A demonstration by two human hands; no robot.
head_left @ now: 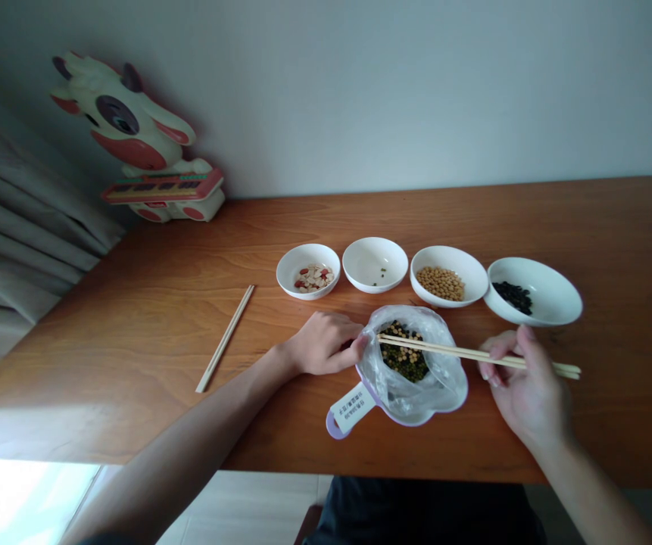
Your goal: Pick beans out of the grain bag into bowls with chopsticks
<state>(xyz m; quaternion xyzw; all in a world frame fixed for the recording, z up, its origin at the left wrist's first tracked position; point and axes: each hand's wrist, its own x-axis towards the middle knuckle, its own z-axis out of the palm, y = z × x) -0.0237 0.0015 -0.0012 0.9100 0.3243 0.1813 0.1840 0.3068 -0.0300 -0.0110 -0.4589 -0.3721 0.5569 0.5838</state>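
Observation:
My right hand holds a pair of chopsticks, their tips over the near side of a lavender paw-shaped dish. A clear plastic bag lines this dish. Inside lie mixed beans, green, dark and tan; whether the tips grip a bean is too small to tell. With fingers closed, my left hand pinches the left rim of the lined dish. A white label with printed characters sticks to its handle.
Behind the dish stand white bowls with peanuts, a few green beans, soybeans and black beans. Spare chopsticks lie left on the wooden table. A cow toy keyboard stands at the back left corner, near a curtain.

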